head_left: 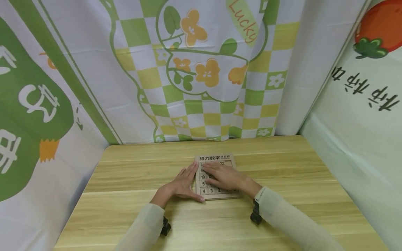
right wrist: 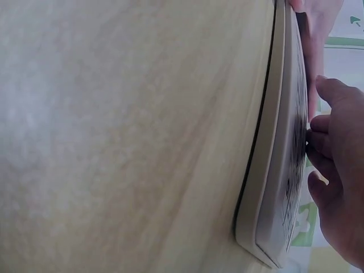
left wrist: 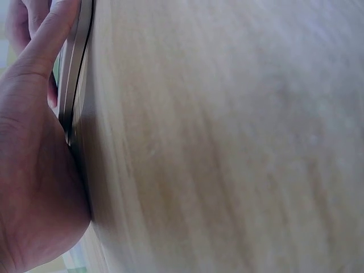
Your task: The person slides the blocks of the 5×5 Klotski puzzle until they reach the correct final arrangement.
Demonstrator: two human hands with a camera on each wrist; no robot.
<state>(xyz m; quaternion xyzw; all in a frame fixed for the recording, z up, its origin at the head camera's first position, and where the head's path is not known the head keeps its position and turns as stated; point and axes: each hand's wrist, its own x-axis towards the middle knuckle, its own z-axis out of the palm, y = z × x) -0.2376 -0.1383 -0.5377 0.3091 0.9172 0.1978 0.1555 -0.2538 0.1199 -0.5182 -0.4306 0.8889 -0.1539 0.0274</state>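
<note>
A wooden number sliding puzzle (head_left: 236, 196) lies flat on the table, with Chinese lettering along its far border. Numbered square tiles (head_left: 204, 191) fill its frame in rows; a bare slot shows near the far right corner, beside the tile marked 22. My left hand (head_left: 183, 184) braces the puzzle, its fingers extended along the left side and its thumb at the near left corner. Over the tiles lies my right hand (head_left: 227, 177), fingertips touching the upper left ones and hiding much of the middle. In the right wrist view, those fingers (right wrist: 321, 142) bend slightly onto the puzzle's face.
The wood-grain table (head_left: 132, 167) stretches around the puzzle on every side. Behind it hangs a printed curtain (head_left: 204, 115) with green and yellow checks, and further printed cloths (head_left: 351, 139) flank the table. Dark straps with small devices (head_left: 255, 213) sit at both wrists.
</note>
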